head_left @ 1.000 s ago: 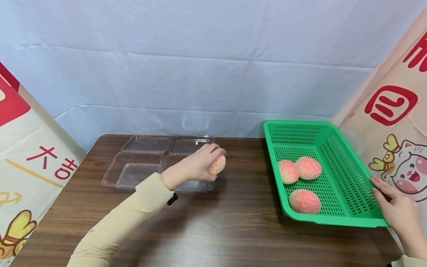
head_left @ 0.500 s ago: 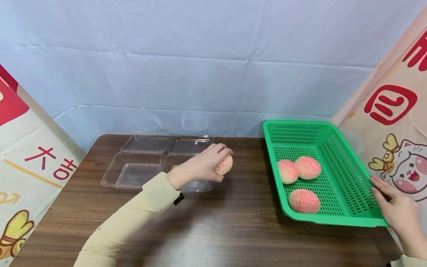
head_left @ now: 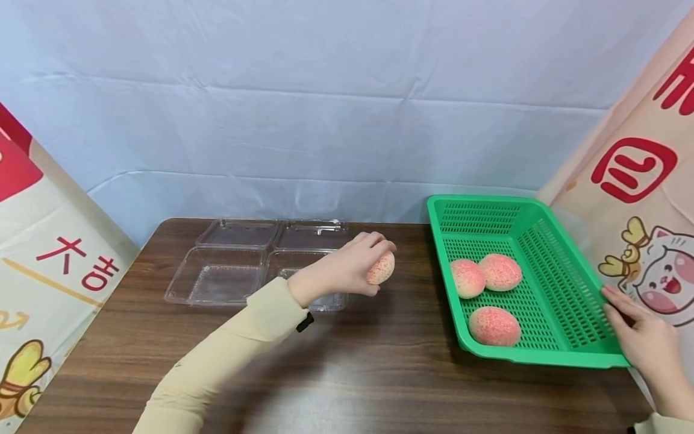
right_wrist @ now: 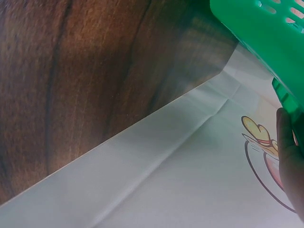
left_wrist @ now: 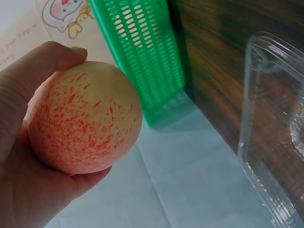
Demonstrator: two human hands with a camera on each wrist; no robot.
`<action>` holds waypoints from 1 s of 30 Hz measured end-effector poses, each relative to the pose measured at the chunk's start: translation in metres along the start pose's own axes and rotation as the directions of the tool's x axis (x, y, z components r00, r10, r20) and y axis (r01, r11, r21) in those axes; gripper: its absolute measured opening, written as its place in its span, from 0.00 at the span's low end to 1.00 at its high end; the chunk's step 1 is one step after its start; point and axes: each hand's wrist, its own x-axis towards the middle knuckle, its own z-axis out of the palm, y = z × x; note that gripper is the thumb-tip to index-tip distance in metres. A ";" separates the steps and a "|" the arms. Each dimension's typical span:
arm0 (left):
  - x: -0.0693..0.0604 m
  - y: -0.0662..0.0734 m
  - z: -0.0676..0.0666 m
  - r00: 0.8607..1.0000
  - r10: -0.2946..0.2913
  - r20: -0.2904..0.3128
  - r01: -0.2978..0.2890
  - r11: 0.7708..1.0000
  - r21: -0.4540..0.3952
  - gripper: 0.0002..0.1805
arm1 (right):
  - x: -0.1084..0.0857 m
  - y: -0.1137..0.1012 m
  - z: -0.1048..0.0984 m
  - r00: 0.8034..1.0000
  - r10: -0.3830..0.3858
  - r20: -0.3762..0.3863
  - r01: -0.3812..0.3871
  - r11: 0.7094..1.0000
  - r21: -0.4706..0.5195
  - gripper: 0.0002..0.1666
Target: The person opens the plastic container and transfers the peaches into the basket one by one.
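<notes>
My left hand [head_left: 349, 268] grips a peach [head_left: 381, 269] above the table, between the clear plastic container and the green basket. In the left wrist view, thumb and fingers wrap around this peach [left_wrist: 88, 118], cream with red speckles. At the right, my right hand [head_left: 647, 337] holds the side rim of the green basket [head_left: 547, 360]. Three pink peaches lie in the basket: one peach [head_left: 501, 272] touches a second peach [head_left: 468, 278], and a third peach [head_left: 494, 326] sits nearer the front. The right wrist view shows only part of the right hand [right_wrist: 290, 164] against the basket.
A clear plastic container [head_left: 217, 277] with its lid [head_left: 238, 234] raised behind stands at the back left of the wooden table [head_left: 379, 374]. A pale cloth [head_left: 325, 120] hangs behind, and printed sheets [head_left: 623, 241] flank both sides.
My left hand has moved right with the peach, away from the plastic container and toward the basket. The right hand and the basket stay in place.
</notes>
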 end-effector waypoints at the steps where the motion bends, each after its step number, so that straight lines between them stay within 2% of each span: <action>1: 0.001 0.001 0.000 1.000 0.001 0.001 -0.001 1.000 0.001 0.36 | 0.000 0.000 0.000 1.000 0.001 0.001 -0.001 1.000 -0.003 0.22; 22: 0.019 0.021 -0.001 0.999 0.019 0.029 -0.019 1.000 0.010 0.36 | 0.000 0.000 0.000 1.000 0.016 -0.004 -0.016 1.000 0.010 0.21; 30: 0.028 0.027 0.000 0.999 0.027 0.029 -0.027 1.000 0.007 0.37 | -0.002 -0.002 0.001 0.999 0.044 0.023 -0.044 0.999 -0.001 0.22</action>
